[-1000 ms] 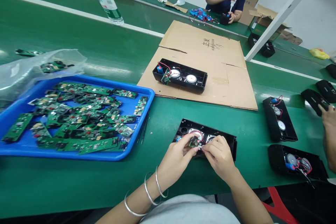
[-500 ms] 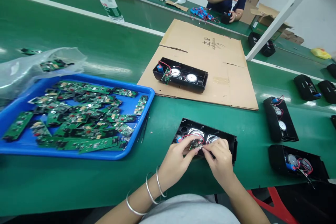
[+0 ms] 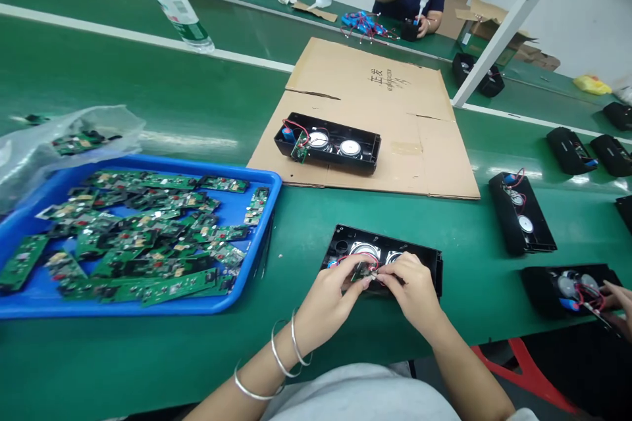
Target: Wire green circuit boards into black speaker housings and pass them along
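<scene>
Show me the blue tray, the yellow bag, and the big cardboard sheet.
Blue tray (image 3: 162, 309): head view, near rim.
Yellow bag (image 3: 592, 85): head view, middle.
Cardboard sheet (image 3: 355, 95): head view, bare upper part.

Counts: black cases (image 3: 425, 263), 11, partly cropped ones at the right edge included; bottles (image 3: 180, 13), 2; blue tray (image 3: 272, 210), 1; cardboard sheet (image 3: 355, 95), 1; bangles (image 3: 257, 396), 3; clear bag (image 3: 34, 145), 1; yellow bag (image 3: 591, 84), 1. Case on the sheet (image 3: 334, 145): speakers (image 3: 350, 148), 2; board (image 3: 300, 146), 1. Tray boards (image 3: 178, 287) overlap, well over a dozen, exact number unreadable; blue parts (image 3: 363, 23) in far heap, several, likewise unreadable
</scene>
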`<state>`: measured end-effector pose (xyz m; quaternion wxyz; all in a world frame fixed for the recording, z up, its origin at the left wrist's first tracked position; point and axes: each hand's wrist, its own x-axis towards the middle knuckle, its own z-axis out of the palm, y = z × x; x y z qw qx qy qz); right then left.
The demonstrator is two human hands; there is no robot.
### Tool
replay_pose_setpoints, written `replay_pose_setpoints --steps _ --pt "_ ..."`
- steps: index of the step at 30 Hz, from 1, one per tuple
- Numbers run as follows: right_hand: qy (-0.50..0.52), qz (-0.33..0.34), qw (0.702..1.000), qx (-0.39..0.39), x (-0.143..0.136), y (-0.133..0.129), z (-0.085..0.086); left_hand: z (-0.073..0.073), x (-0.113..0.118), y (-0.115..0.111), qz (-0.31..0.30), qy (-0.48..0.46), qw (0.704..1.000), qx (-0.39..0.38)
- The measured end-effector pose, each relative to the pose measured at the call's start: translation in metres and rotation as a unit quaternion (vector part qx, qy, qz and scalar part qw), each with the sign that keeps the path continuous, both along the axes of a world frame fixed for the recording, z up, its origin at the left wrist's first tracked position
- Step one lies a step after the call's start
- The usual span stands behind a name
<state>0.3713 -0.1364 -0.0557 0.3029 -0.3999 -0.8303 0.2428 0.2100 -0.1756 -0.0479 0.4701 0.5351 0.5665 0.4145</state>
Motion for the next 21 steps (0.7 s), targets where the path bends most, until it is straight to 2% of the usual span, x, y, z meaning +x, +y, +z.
replay_pose_setpoints --steps 2,6,12,17,21 --pt "0.028 -0.024 0.999 -0.025 0.005 0.001 0.003 0.001 0.000 0.000 0.030 -0.014 0.999 -0.027" --pt "0.043 -0.085 0.995 0.012 0.022 0.001 0.006 0.006 0.001 -0.004 0.063 0.004 0.997 -0.047" --pt "-0.072 -0.053 0.994 0.056 0.041 0.002 0.006 0.012 -0.001 -0.010 0.095 0.054 0.993 -0.036" --pt "-0.261 0.021 0.964 0.058 0.031 0.004 0.009 0.014 -0.001 -0.006 0.101 0.044 0.991 -0.080" --pt "-0.272 0.004 0.962 0.020 0.026 -0.004 0.005 0.014 -0.001 -0.002 0.096 0.013 0.986 -0.135"
